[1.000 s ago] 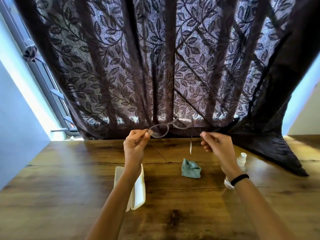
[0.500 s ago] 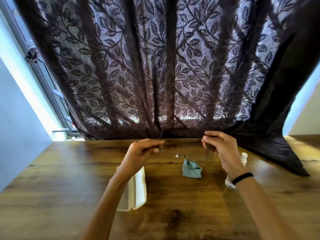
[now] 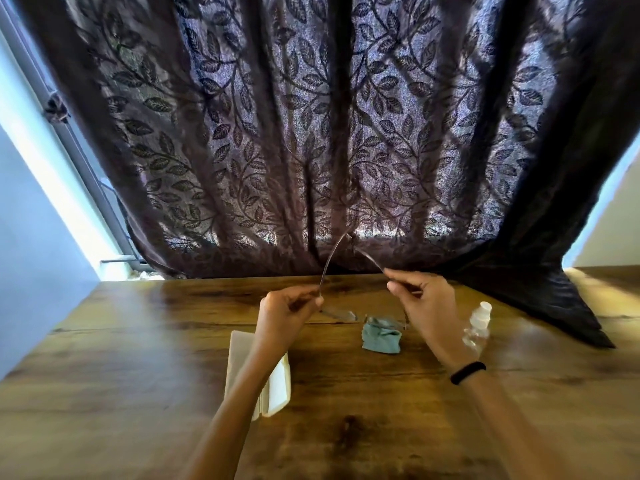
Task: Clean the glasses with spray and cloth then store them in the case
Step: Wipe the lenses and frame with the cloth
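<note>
1. Pinching with thumb and forefinger, the left hand (image 3: 289, 311) is closed on the glasses (image 3: 341, 313) at the front corner where one temple meets the frame; the other fingers are curled in.
2. The right hand (image 3: 424, 301) is likewise closed in a pinch, and the second temple is gripped near its hinge end.
3. The glasses are held above the table (image 3: 138, 341), between the two hands, with the lenses low and facing down and both temples (image 3: 330, 258) rising up and away toward the curtain (image 3: 311, 133) (the thin arms cross or nearly meet at their tips; which cannot be told).
4. The lenses are blurred and hard to make out; one is seen just beside the left fingertips, the other over the far edge of the cloth (image 3: 381, 339).
5. The cloth, teal and crumpled, is lying on the table between the forearms, below the glasses.
6. The case (image 3: 273, 386), white and open, is set on the table under the left forearm, partly hidden by it.
7. The spray (image 3: 479, 327), a small clear bottle with a white cap, is standing to the right of the right hand, near the wrist.
8. A black band (image 3: 467, 372) is worn on the right wrist.
9. The far edge of the table is draped by the dark leaf-patterned curtain.
</note>
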A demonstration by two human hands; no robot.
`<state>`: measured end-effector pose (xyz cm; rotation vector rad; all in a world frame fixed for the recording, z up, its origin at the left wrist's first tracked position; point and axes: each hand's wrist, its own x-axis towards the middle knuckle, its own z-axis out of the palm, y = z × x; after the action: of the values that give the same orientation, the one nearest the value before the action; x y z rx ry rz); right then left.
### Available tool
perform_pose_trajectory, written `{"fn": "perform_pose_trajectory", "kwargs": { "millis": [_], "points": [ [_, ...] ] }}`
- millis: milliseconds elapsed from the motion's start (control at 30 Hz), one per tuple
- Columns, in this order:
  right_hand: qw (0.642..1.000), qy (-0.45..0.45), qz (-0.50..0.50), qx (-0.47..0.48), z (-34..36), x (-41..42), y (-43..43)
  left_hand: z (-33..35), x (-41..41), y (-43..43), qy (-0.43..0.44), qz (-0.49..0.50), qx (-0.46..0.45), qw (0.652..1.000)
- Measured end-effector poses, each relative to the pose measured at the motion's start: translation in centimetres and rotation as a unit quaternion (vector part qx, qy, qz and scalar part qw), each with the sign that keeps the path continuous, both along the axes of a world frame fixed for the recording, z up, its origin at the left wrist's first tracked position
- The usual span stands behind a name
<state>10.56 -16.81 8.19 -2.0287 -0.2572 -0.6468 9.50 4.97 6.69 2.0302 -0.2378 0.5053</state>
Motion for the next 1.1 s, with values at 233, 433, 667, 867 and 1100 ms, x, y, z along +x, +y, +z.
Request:
{"fn": "perform_pose_trajectory", "kwargs": {
  "millis": [233,433,667,867,1100],
  "points": [
    [0.987,-0.009,0.062,-0.145,-0.2,-0.6,1.8,0.3,0.2,-0.7,-0.043,0.027,-0.017,0.999],
    [0.984,-0.02,0.065,-0.164,-0.2,-0.5,1.9,0.3,0.0,-0.8,-0.097,0.057,-0.018,0.993],
    [0.999,0.0,-0.002,-0.033,-0.7,-0.7,0.1,0.0,0.2,-0.3,-0.104,0.092,-0.044,0.989],
    [0.995,0.084,-0.041,0.034,-2.0,-0.5,-1.3,-0.1,0.1,-0.1,-0.107,0.098,-0.046,0.988],
    [0.994,0.081,-0.049,0.052,-2.7,-0.2,-1.1,0.1,-0.1,-0.3,-0.097,0.092,-0.064,0.989]
  ]
}}
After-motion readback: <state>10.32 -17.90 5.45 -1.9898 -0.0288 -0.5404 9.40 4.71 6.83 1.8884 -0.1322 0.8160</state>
